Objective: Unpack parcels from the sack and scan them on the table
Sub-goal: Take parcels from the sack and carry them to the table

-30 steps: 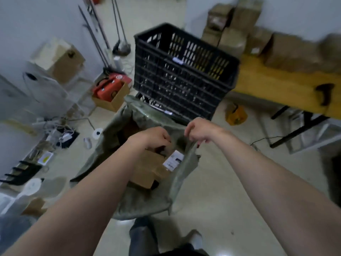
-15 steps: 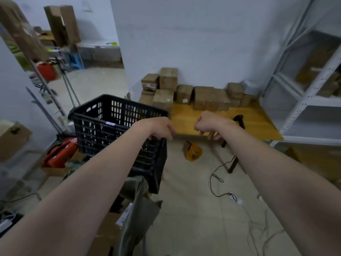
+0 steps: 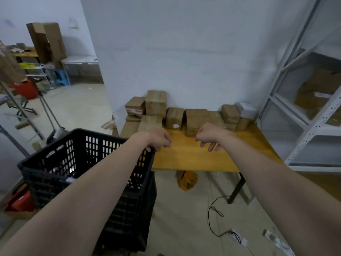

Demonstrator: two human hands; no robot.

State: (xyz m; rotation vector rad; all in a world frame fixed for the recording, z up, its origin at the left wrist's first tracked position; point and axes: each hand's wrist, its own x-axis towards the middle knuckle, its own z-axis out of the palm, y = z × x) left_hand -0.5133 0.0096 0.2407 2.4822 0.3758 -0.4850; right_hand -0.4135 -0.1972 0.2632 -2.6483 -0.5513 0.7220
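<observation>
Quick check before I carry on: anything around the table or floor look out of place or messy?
Yes. A loose black cable snakes across the floor beside the table leg, a trip hazard. An orange bag lies on the floor under the table. The parcels along the wall are jumbled, several tilted.

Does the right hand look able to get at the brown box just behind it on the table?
Probably yes. The right hand is empty, fingers loosely curled, and the box stands just beyond it on the table, with nothing visible between them.
</observation>
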